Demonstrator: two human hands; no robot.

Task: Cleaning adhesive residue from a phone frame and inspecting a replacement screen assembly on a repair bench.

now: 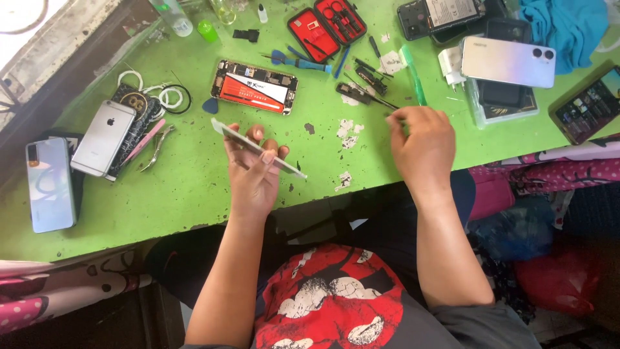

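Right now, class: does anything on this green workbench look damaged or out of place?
Yes. The green painted tabletop is chipped, with pale bare patches near its middle. An opened phone with its battery exposed lies there. The left hand holds a thin flat panel edge-on; the right hand hovers nearby.

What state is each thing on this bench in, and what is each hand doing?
Left hand: shut on the thin panel, held tilted above the table.
Right hand: fingers curled, nothing visibly held.
Opened phone: back off, battery exposed, lying flat.
Red tool case: open, tools inside.
Silver phone: face down.
Pale blue phone: face down.
White phone: face down on a box.
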